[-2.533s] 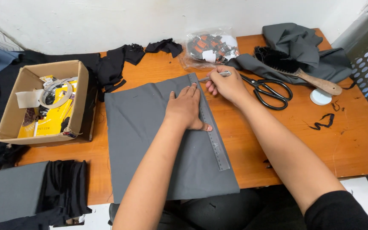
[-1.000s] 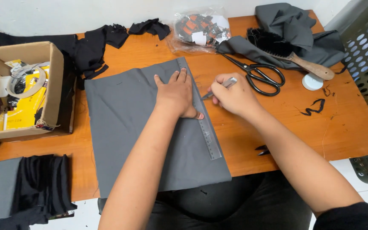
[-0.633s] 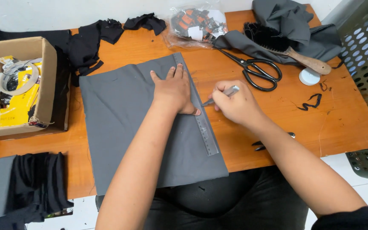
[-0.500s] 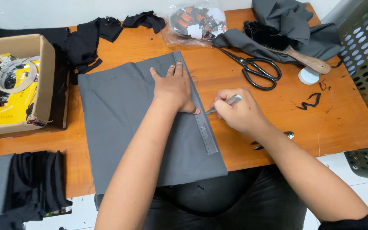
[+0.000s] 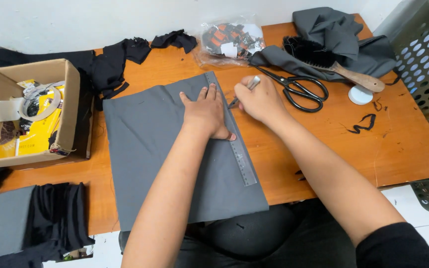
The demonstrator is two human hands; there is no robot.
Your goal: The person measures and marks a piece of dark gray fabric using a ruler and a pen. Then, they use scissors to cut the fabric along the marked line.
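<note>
right hand (image 5: 260, 100) closed on a slim marking tool (image 5: 243, 92), tip down at the ruler's right edge; left hand (image 5: 205, 111) flat, holding nothing.

item: grey fabric panel (image 5: 170, 154), spread on the orange table (image 5: 403, 149), near edge hanging over the front. metal ruler (image 5: 234, 144) lies along the panel's right border, long axis running from the far end, by the clear bag of clips (image 5: 229, 39), toward the person. left palm pins ruler and cloth near the far end, thumb on the ruler. tool tip sits just right of the ruler, level with the left fingers; most of the ruler's length lies nearer the person. right hand is the nearer to that edge. black scissors (image 5: 299, 92) just beside it, untouched.
</note>
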